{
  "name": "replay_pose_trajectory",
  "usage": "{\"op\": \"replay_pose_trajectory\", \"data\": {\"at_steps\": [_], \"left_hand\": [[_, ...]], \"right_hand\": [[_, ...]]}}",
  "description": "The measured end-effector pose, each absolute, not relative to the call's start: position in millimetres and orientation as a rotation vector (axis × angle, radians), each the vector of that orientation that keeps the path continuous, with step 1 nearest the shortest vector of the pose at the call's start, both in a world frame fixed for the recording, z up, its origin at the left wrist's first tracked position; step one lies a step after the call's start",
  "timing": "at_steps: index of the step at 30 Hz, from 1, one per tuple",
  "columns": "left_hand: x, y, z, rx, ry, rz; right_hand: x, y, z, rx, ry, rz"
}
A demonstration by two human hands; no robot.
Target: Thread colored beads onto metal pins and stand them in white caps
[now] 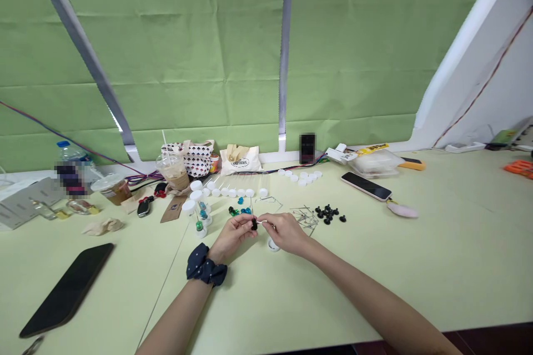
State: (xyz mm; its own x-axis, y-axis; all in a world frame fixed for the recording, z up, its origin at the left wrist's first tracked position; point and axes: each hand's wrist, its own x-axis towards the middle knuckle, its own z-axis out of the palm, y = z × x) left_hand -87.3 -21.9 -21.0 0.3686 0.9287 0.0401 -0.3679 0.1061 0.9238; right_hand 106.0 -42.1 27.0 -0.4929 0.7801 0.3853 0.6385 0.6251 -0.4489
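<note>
My left hand (pixel 232 234) and my right hand (pixel 284 231) meet above the pale green table (pixel 416 277). The left fingers pinch a small black bead (pixel 254 225). A thin metal wire (pixel 263 222) sits pinched in the right fingers, its end touching the bead. A dark blue scrunchie (pixel 205 266) circles my left wrist. Under the right hand lies a white cap (pixel 272 245). Just beyond are several black beads (pixel 328 214), a pile of bent wires (pixel 307 216), and blue and green beads (pixel 240 208).
White caps (pixel 300 176) and small capped vials (pixel 200 216) stand behind the hands. A phone (pixel 366 185) lies at right, a dark phone (pixel 69 288) at front left. Iced drink cups (pixel 172 171), a bottle, bags and a plastic box (pixel 375 162) line the back edge.
</note>
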Motion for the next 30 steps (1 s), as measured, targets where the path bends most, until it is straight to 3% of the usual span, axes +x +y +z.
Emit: {"op": "replay_pose_trajectory", "data": {"at_steps": [30], "left_hand": [[-80,-26,-16,1.170,0.808,1.139]], "right_hand": [[103,-35,15,-1.194,-2.257,0.346]]}}
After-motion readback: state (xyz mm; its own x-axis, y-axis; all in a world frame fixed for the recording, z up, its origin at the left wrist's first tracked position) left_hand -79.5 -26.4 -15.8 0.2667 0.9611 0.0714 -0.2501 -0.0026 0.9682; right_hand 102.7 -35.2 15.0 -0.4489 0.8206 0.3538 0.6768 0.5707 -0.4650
